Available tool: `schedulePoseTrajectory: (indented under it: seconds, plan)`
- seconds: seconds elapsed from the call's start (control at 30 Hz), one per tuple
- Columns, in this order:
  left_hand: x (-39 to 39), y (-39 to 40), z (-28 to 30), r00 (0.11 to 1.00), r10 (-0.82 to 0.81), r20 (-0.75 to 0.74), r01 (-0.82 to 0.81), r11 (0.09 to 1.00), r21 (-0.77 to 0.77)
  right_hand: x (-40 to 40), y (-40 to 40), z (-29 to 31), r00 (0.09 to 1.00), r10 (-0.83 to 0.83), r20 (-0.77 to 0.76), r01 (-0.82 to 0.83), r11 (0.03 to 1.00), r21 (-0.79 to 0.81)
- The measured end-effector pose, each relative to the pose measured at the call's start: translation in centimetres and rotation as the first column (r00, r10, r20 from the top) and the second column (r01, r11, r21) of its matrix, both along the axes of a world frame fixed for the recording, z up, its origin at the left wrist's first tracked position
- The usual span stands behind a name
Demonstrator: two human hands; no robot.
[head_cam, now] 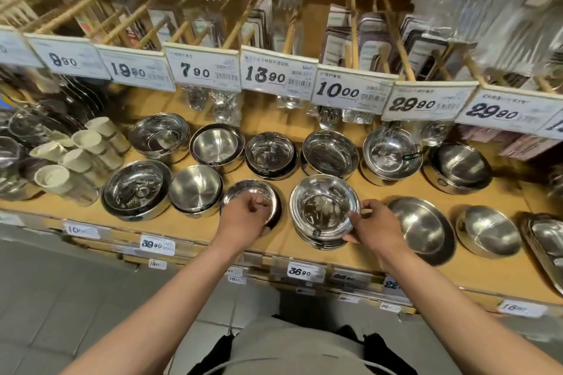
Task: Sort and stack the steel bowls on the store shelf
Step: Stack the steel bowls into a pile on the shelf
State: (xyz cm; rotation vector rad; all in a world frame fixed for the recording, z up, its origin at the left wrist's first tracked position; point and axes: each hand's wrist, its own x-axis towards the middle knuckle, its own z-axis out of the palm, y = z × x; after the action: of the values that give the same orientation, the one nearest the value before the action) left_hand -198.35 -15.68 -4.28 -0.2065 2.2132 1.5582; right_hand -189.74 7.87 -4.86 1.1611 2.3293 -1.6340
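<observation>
Both my hands are on steel bowls at the front of the wooden store shelf [304,250].

My left hand [243,216] curls over the near rim of a shallow round steel bowl [243,190], fingers hooked inside it; my right hand [376,224] pinches the right rim of a stack of round shiny steel bowls [323,207] just beside it. Every bowl sits upright, mouth up; being round, none has a long axis. I count twelve bowl positions in two rows, six in the back row and six in the front, several of them stacks. At least five cream cups [88,140] lie on their sides at far left. Eight white price tags [275,74] hang above.
</observation>
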Motion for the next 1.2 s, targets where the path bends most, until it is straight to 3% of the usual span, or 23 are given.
schedulePoseTrajectory:
  seconds: [0.1, 0.43, 0.67, 0.97, 1.2]
  plan:
    - [0.3, -0.3, -0.3, 1.000, -0.003, 0.015, 0.003, 1.000, 0.015, 0.2, 0.0, -0.1, 0.998, -0.054, -0.015, 0.054, 0.998, -0.013]
    - [0.4, 0.7, -0.5, 0.998, -0.046, 0.041, 0.045, 0.999, 0.024, 0.3, 0.4, -1.1, 0.999, -0.031, 0.040, 0.016, 0.946, 0.325]
    - [0.8, 1.9, -0.9, 0.996, -0.077, 0.049, 0.075, 0.997, 0.030, 0.6, 0.3, -0.6, 0.997, 0.030, 0.067, -0.050, 0.947, 0.318]
    - [1.0, 4.6, -1.2, 0.988, -0.151, 0.037, 0.151, 0.988, -0.013, 0.4, 0.2, -0.5, 0.998, -0.026, 0.049, 0.017, 0.983, 0.183]
    - [1.0, 5.0, -1.5, 0.987, -0.152, 0.043, 0.153, 0.988, -0.032, 0.6, 0.3, -1.5, 0.999, 0.033, 0.036, -0.041, 0.971, 0.235]
